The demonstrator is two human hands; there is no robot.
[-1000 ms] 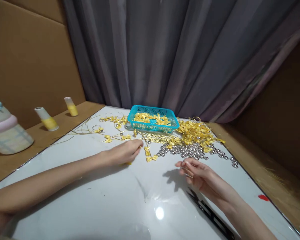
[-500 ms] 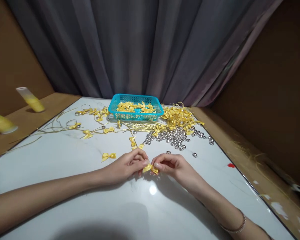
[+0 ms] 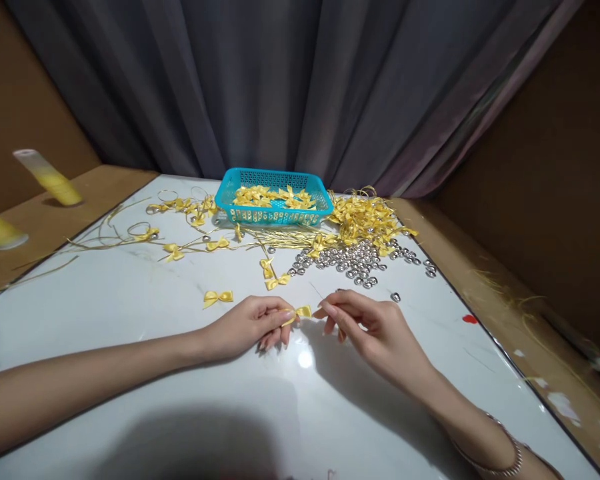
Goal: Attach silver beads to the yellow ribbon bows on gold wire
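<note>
My left hand (image 3: 255, 325) pinches a small yellow ribbon bow (image 3: 303, 312) by one loop, over the front of the table. The bow's other loop sticks out to the right. Just right of it, my right hand (image 3: 363, 320) has thumb and forefinger pressed together. A thin strand (image 3: 316, 289) rises from those fingertips; whether it is wire or cord I cannot make out. The two hands are apart, with a small gap between bow and right fingertips. A loose yellow bow (image 3: 218, 298) lies left of my hands, and another (image 3: 278, 282) beyond them.
A blue plastic basket (image 3: 275, 217) of yellow bows stands at the back. Right of it are a heap of corded bows (image 3: 363, 217) and many silver teardrop-shaped pieces (image 3: 355, 260). Gold cords (image 3: 285, 237) lie across the table (image 3: 180, 413). Yellow-filled tubes (image 3: 55, 183) stand at left.
My right hand has let go of the bow and drawn away to the right with the thin strand. The left hand keeps the bow. The view has tilted slightly.
</note>
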